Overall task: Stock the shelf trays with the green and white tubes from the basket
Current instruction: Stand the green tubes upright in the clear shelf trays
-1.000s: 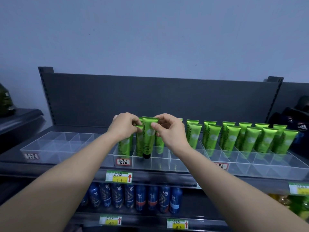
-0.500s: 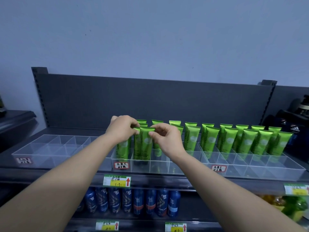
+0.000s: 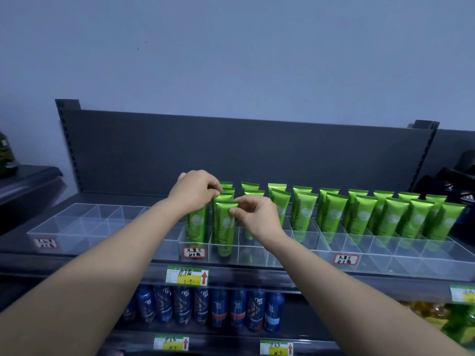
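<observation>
While right hand (image 3: 254, 217), grip narrow, pinches front tube (image 3: 226, 227) top in tray (image 3: 252, 255), left hand (image 3: 195, 194) grip can't tell; uneven release could tip it vs. tubes behind (image 3: 227, 196).

Left of your left hand (image 3: 194, 197), the clear plastic divided tray (image 3: 77, 228) offers open compartments you can reach from above. Right of your right hand (image 3: 257, 219), upright glossy green plastic tubes (image 3: 359, 217) crowd the rear slots, and the front slots lie open. Beyond both hands stands the dark grey metal back panel (image 3: 231, 155).
</observation>
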`<state>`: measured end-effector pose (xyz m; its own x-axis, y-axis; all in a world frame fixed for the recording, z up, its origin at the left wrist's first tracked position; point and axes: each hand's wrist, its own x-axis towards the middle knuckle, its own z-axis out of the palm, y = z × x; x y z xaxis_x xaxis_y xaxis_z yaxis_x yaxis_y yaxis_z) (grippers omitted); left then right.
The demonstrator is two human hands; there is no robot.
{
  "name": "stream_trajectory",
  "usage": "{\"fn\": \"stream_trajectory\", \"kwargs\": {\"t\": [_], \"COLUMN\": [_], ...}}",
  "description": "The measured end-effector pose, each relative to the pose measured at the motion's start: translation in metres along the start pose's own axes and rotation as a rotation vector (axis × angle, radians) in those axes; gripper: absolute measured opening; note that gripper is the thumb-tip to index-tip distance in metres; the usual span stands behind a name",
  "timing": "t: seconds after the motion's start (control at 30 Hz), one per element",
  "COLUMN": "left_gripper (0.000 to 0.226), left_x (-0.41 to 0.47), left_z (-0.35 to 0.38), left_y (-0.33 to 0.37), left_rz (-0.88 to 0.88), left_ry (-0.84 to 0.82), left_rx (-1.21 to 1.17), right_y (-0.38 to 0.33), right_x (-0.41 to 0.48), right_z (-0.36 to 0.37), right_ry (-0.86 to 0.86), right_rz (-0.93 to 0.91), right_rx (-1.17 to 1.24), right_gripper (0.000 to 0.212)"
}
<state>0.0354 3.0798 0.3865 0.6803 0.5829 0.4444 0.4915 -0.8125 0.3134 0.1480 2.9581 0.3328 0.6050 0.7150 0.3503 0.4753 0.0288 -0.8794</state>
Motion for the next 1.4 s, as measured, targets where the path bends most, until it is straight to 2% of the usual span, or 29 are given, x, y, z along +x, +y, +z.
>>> {"fn": "stream_trajectory", "kwargs": {"t": [0.37,0.63,0.83,1.1,1.23,1.4], "left_gripper": [0.007,0.006,0.009,0.017,0.026,0.036], "left_x": [0.000,-0.003,-0.006,-0.007,-0.015,-0.047], "left_z": [0.007,0.001,-0.004,-0.001,0.017,0.056], "left_y": [0.007,0.006,0.012,0.054,0.090,0.142], "left_rz": [-0.024,-0.051,-0.057,0.170,0.316,0.435], "left_ry": [0.041,-0.006,0.028,0.166,0.098,0.002], "left_rx": [-0.025,-0.061,-0.078,0.071,0.203,0.243], "right_y": [0.004,0.008,0.005,0.013,0.027,0.055], "right_x": [0.002,-0.005,-0.014,-0.038,-0.059,-0.092], "right_z": [0.004,0.003,-0.005,-0.048,-0.085,-0.145], "right_ry": [-0.003,-0.023,-0.041,0.019,0.063,0.070], "right_rz": [-0.033,-0.023,-0.025,-0.176,-0.230,-0.172], "right_rx": [-0.032,-0.089,-0.165,-0.458,-0.666,-0.821], "right_gripper": [0.015,0.016,0.025,0.024,0.028,0.033]}}
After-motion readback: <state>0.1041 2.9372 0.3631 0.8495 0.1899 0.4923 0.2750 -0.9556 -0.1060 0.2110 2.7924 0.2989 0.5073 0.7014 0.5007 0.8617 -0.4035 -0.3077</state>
